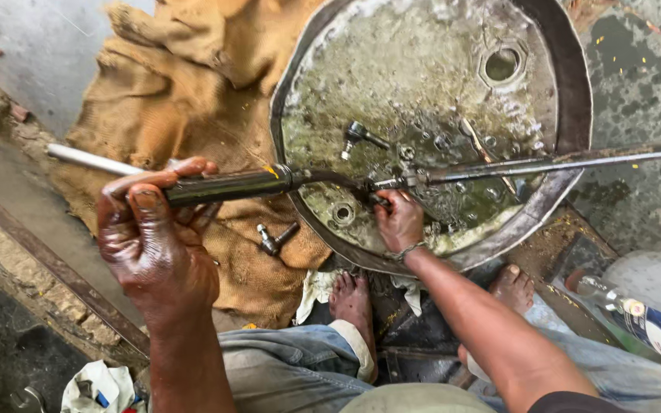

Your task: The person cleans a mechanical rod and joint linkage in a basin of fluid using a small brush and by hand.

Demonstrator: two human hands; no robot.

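Note:
My left hand [158, 245], dark with grease, grips the black barrel of a grease gun [231, 186]; its bright plunger rod sticks out to the left. The gun's thin hose curves right to a fitting where my right hand [399, 220] pinches the nozzle against the end of a long steel rod [560, 162]. This rod lies across the wet, dirty top of a metal drum [422, 84]. A small metal joint piece [361, 138] rests on the drum just above the hose.
Brown burlap sacking [185, 92] lies left of the drum, with a small bolt-like fitting [275, 239] on it. My bare feet [352, 302] rest below the drum. A white container [652, 306] stands at the right and crumpled rags [97, 386] at bottom left.

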